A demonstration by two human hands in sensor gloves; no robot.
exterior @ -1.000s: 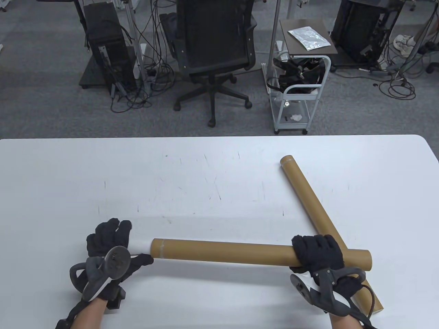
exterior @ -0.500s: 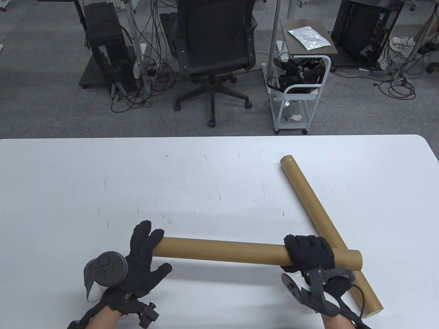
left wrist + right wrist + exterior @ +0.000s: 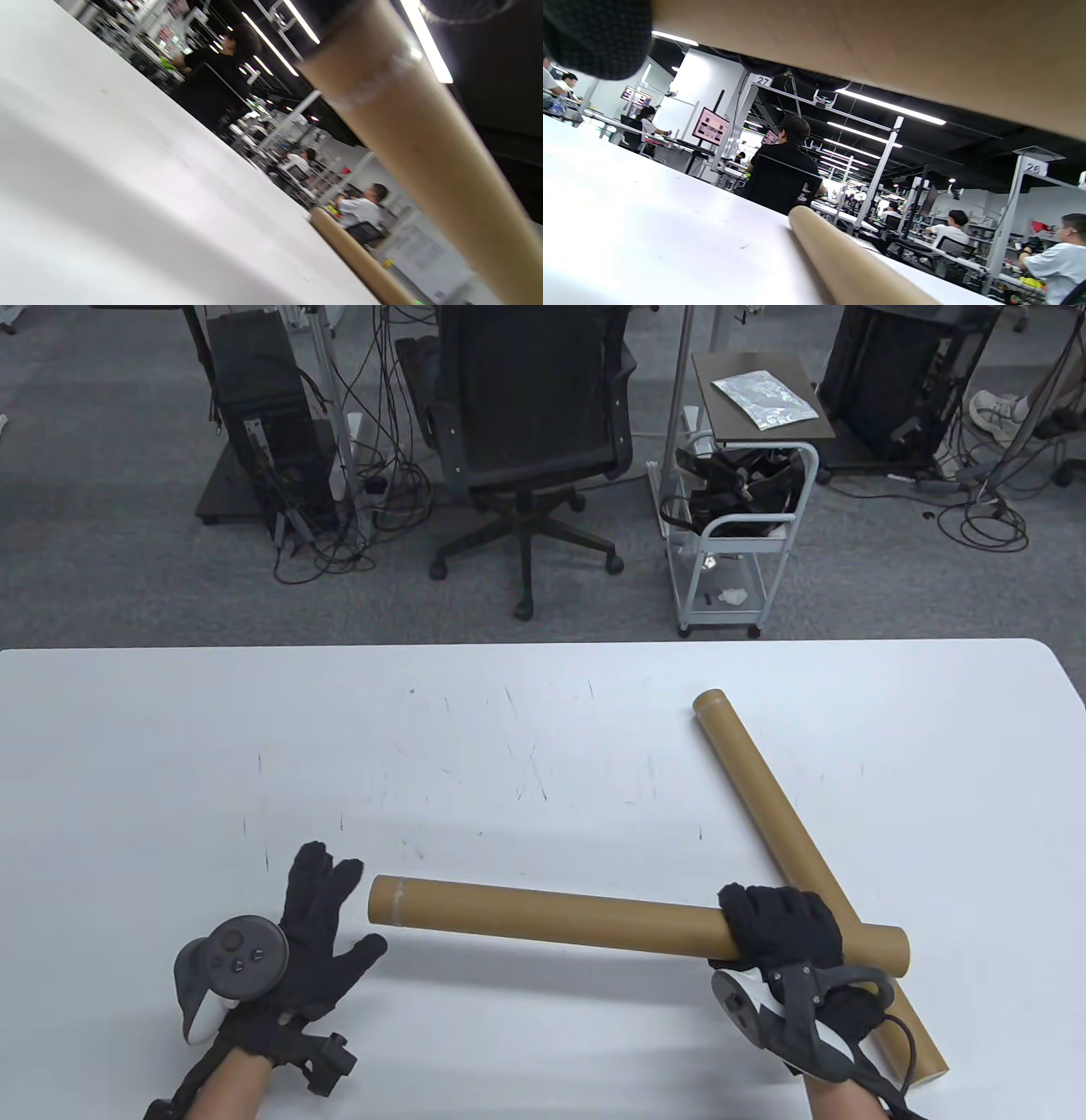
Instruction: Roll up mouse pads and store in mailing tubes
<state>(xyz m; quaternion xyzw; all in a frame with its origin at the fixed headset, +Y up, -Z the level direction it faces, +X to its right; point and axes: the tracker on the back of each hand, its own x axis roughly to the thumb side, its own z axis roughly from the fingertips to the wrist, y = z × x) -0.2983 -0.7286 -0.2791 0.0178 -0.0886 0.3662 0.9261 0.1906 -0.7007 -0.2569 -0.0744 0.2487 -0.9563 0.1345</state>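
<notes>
Left hand (image 3: 318, 933) has drawn off the held tube (image 3: 551, 914).

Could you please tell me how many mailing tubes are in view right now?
2. One tube is held in the right hand above the table; the other tube lies diagonally on the table, crossing beneath it.

White table (image 3: 509, 746) scuffed with fine dark marks, one brown mailing tube (image 3: 768, 814) lying diagonally on its right side, far end capped
</notes>
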